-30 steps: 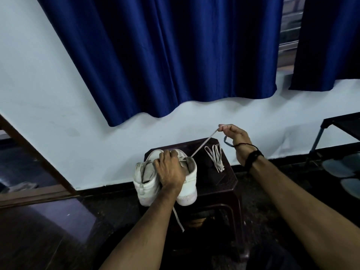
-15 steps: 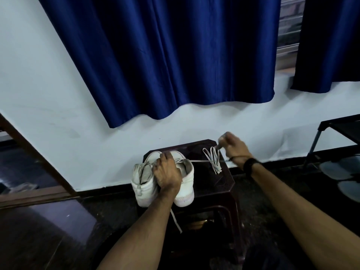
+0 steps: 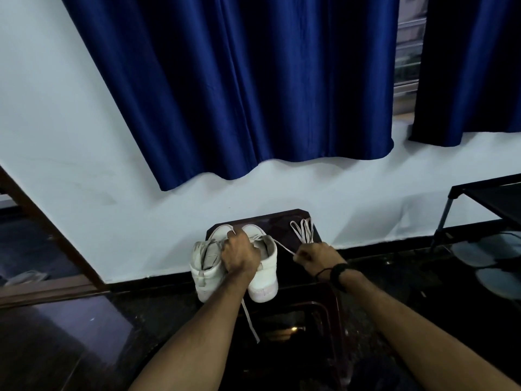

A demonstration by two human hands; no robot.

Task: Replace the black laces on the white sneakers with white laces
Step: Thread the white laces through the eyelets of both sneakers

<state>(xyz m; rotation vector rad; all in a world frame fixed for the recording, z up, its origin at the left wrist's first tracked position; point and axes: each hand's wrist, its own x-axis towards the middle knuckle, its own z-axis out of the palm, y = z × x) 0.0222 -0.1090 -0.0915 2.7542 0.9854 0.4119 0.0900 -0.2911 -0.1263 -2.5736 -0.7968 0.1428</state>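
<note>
Right hand's grip [image 3: 317, 256] was pinched tight on the white lace [image 3: 283, 247] running taut from the right sneaker [image 3: 266, 273]. Left hand [image 3: 239, 253] was curled over both sneakers' collars, holding them down on the dark stool [image 3: 284, 221]. The left sneaker [image 3: 204, 273] sat touching its partner, and a spare white lace bundle [image 3: 303, 230] lay on the stool's far right corner. Flat lace like that is floppy and light, probably slides through fingers, so I'd pinch near the tip. The shoes looked light but tippy.

Single head view, forward-down, seemingly close over stool [image 3: 284, 221].
</note>
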